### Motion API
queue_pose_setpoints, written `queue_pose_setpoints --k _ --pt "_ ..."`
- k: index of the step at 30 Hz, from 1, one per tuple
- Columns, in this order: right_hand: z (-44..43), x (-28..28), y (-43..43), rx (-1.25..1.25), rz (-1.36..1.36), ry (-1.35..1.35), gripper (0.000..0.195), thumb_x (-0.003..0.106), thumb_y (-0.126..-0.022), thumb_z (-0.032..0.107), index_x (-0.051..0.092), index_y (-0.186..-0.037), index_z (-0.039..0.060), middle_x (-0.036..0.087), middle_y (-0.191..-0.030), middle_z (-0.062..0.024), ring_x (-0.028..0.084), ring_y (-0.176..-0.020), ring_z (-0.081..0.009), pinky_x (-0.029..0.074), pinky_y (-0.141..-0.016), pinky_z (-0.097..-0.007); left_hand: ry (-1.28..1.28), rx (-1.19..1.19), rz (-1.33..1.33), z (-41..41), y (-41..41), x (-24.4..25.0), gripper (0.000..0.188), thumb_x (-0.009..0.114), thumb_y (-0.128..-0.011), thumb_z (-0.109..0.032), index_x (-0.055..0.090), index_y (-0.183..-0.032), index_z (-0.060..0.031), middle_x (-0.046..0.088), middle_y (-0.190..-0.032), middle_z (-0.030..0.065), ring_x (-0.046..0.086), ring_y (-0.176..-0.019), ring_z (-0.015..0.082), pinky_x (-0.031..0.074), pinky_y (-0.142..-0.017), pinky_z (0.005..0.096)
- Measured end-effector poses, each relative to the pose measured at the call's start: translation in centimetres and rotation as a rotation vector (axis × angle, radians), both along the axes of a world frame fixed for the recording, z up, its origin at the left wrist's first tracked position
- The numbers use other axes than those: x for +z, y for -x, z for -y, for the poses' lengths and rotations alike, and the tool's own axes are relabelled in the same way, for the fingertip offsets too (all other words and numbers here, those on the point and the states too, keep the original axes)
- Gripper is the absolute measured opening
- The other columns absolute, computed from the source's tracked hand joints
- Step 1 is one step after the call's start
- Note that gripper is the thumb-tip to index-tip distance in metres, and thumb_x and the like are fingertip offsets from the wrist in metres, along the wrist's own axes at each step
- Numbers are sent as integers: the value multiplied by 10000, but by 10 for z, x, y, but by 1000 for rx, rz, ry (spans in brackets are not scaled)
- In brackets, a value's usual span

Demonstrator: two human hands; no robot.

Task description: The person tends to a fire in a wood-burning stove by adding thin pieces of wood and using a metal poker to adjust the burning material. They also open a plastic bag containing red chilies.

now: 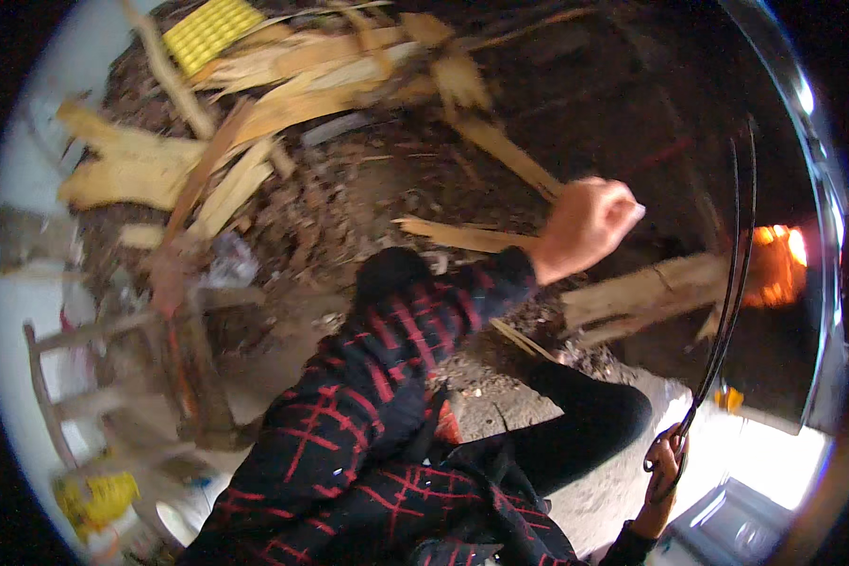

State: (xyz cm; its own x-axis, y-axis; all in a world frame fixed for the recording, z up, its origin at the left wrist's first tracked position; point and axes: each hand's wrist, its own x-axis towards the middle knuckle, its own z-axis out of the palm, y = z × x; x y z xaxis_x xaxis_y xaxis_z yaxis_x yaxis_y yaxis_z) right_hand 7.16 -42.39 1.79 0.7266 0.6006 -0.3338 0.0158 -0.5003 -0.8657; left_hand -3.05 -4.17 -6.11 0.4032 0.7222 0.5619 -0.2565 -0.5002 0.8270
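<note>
My left hand [588,225] is stretched out at the centre right, blurred, with its fingers curled in; nothing shows in it. Behind it lie strips of split wood [467,235] on the ground. At the lower right, my right hand [666,460] holds long, thin metal fire tongs [725,332] by their looped handles. The two tong arms reach upward, passing in front of a thick log [651,290]. The log's far end glows in a fire [778,265] at the right.
Split firewood [134,166] and a yellow egg tray [209,32] lie at the upper left, with bark litter around. A wooden chair [42,347] stands at the left, near a yellow bag [99,495] and a pale bucket [184,513]. A grey object [736,523] is at the lower right.
</note>
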Motion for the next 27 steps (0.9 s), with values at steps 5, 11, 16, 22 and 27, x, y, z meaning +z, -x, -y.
queue_pose_setpoints --k 5,11,16,22,27 --pt "-58 -36 -16 223 147 177 584 629 -769 279 469 -1270 27 525 -1112 -42 481 -1007 -147 366 -902 -274 -82 195 105 -6 18 12 216 656 -817 -201 571 -668 -70 547 -580 72 550 -610 264 424 -552 387" --pt "-197 -102 4 735 558 216 328 582 -718 0 556 -1042 44 593 -844 -159 574 -773 -267 453 -693 -348 -34 272 50 -22 24 8 223 669 -802 -197 573 -654 -59 580 -599 101 565 -614 289 438 -569 412" --pt "-280 -155 33 1190 944 292 460 673 -652 116 542 -1090 74 585 -1014 -161 590 -923 -340 474 -734 -421 2 280 55 -29 17 3 197 675 -788 -179 583 -660 -61 594 -607 99 574 -615 284 444 -577 409" --pt "-340 -206 84 1283 1403 -209 233 602 -751 170 556 -970 106 572 -938 -79 582 -854 -274 450 -707 -388 -10 316 57 -30 15 2 195 687 -774 -173 587 -652 -58 567 -587 102 558 -605 289 436 -568 423" --pt "-363 -207 126 1320 1331 -173 172 583 -761 152 545 -925 111 519 -834 -58 565 -801 -222 425 -657 -343 21 221 -37 -30 23 8 187 672 -781 -174 605 -679 -33 598 -641 137 593 -655 309 465 -602 435"
